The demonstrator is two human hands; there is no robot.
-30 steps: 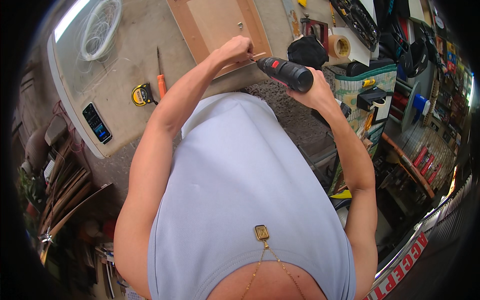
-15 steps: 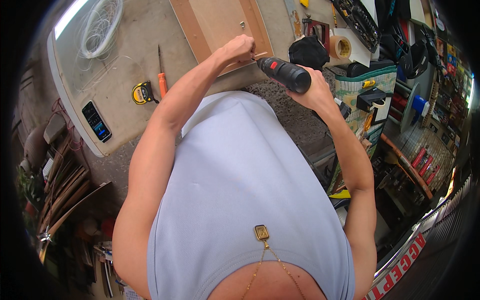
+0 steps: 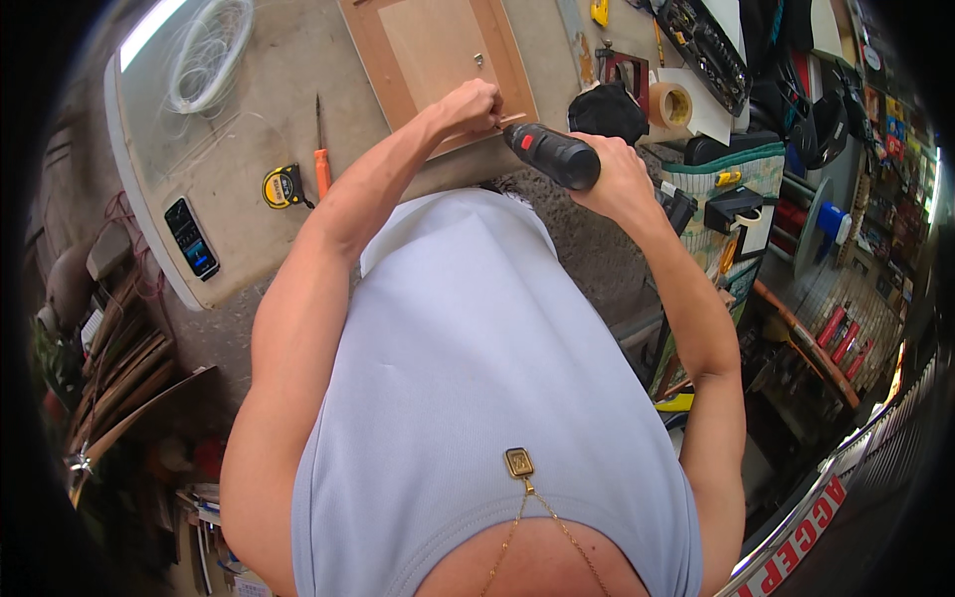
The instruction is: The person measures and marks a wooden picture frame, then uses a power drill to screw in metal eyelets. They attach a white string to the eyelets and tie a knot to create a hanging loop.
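My right hand (image 3: 617, 174) is wrapped round the grip of a black cordless drill (image 3: 553, 154) with a red mark on its body. The drill's front end points left, at the near edge of a brown wooden panel (image 3: 448, 50) with a paler centre. Right at that tip my left hand (image 3: 472, 106) is closed in a pinch by the panel's near edge. What its fingers hold, if anything, is hidden. A small metal fitting (image 3: 478, 59) sits on the panel just beyond the left hand.
Left on the table (image 3: 259, 249) lie a phone (image 3: 191, 239), a yellow tape measure (image 3: 285, 187), an orange-handled screwdriver (image 3: 321, 169) and a coil of clear line (image 3: 211, 60). To the right are a black pouch (image 3: 605, 111), a tape roll (image 3: 671, 104) and an open black tool case (image 3: 701, 55).
The drill and my right hand have shifted slightly left and down. My left hand has moved a little left and stays closed beside the drill tip.
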